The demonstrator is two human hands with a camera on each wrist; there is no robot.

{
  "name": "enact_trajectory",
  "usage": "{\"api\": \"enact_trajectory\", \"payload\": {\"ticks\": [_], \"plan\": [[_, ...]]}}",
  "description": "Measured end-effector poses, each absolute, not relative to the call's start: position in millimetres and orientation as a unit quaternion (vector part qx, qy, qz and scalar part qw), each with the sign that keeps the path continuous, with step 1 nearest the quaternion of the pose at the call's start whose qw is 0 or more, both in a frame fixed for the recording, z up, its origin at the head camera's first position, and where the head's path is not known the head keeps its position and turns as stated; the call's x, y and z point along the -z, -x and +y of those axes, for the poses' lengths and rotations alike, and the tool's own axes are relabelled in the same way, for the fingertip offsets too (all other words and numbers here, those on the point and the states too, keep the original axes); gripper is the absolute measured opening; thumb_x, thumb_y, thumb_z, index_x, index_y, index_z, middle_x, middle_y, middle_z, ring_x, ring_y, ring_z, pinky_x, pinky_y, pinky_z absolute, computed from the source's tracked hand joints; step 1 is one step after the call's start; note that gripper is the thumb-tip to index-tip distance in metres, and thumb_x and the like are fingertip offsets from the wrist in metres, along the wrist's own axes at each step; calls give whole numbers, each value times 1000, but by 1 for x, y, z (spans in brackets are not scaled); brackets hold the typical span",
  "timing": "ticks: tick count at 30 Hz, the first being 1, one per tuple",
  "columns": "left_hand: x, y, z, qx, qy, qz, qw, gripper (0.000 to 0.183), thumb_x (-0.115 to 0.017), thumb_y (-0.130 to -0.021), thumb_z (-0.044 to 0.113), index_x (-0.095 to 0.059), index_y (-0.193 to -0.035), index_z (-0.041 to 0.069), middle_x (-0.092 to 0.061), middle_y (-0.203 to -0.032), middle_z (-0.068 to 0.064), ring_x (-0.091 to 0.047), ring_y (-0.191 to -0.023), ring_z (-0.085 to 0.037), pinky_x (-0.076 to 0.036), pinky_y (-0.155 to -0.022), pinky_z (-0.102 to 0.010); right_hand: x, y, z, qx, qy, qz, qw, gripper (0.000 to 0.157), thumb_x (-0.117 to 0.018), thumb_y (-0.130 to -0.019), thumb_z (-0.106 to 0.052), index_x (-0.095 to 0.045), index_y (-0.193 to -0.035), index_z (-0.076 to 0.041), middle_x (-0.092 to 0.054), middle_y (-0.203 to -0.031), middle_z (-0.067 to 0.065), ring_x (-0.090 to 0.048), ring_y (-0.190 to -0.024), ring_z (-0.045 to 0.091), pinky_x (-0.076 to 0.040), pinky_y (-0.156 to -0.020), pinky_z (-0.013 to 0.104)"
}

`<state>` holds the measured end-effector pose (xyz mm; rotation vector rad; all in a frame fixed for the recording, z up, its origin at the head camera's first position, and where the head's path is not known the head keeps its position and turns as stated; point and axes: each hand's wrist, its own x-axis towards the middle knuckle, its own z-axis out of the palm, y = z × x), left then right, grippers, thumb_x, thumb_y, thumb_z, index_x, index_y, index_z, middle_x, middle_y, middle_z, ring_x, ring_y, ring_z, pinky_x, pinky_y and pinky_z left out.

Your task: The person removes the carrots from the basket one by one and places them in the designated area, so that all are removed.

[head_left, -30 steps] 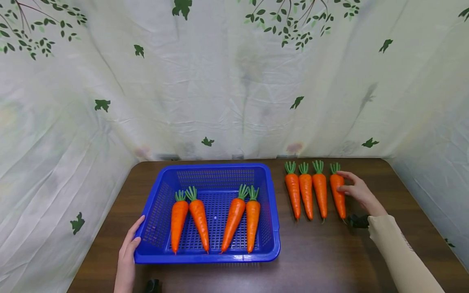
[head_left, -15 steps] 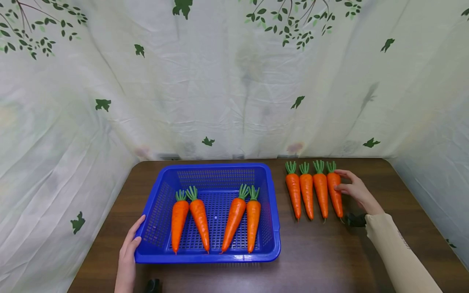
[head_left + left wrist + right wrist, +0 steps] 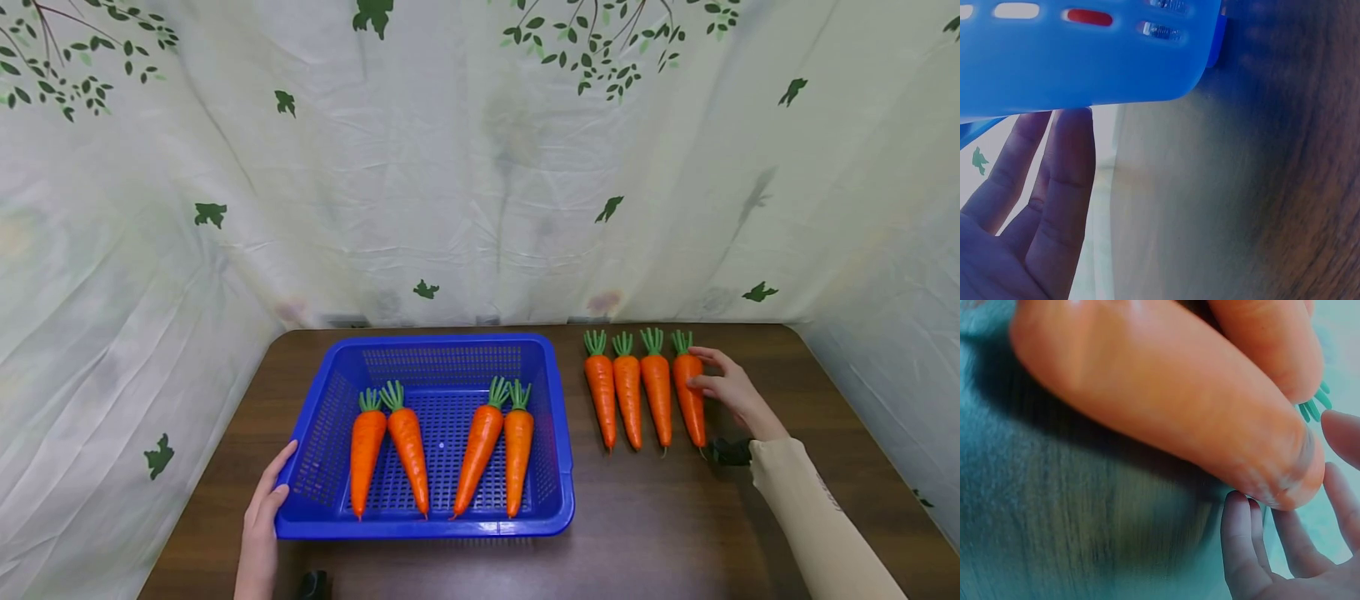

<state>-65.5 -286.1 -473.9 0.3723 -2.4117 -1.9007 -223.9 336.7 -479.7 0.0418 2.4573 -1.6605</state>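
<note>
In the head view my left hand touches the left side of a blue plastic basket. The left wrist view has its straight fingers reaching up to the basket's edge. Inside the basket lie several orange carrots with green tops. My right hand rests its thumb and a finger on the rightmost carrot of a row on the table. In the right wrist view, extended fingers lie at that carrot's thick end; its green top is hidden there.
The row's other carrots lie side by side, right of the basket, on the dark brown table. Behind it hangs a pale curtain with leaf prints. A small black object sits at the right wrist, another near the front.
The rightmost carrot has shifted left toward the row, then slightly back to the right, with my right hand moving along. The left hand and basket stay put.
</note>
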Motion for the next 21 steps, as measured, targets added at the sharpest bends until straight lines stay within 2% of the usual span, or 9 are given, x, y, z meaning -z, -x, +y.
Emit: {"api": "enact_trajectory", "payload": {"ticks": [11, 18, 21], "plan": [[474, 66, -286, 617, -123, -777, 21, 48, -25, -104, 34, -29, -151, 28, -17, -157, -5, -20, -136, -27, -14, -108, -52, 480, 225, 339, 566, -22, 821, 75, 63, -57, -95, -11, -25, -145, 8, -24, -144, 35, -50, -87, -6, -46, -77, 19], [473, 67, -286, 617, -127, -777, 18, 48, -25, -104, 35, -28, -152, 28, -16, -158, -5, -18, -138, -31, -13, -107, -57, 471, 220, 346, 584, -23, 809, 60, 61, -56, -96, -11, -25, -145, 6, -22, -145, 34, -53, -86, -7, -48, -82, 25], [472, 67, -285, 618, -128, -776, 16, 48, -25, -104, 35, -28, -152, 28, -16, -158, -6, -17, -138, -33, -12, -106, -60, 466, 218, 347, 589, -21, 806, 56, 59, -55, -96, -12, -26, -145, 4, -21, -145, 34, -53, -88, -7, -48, -82, 24]]}}
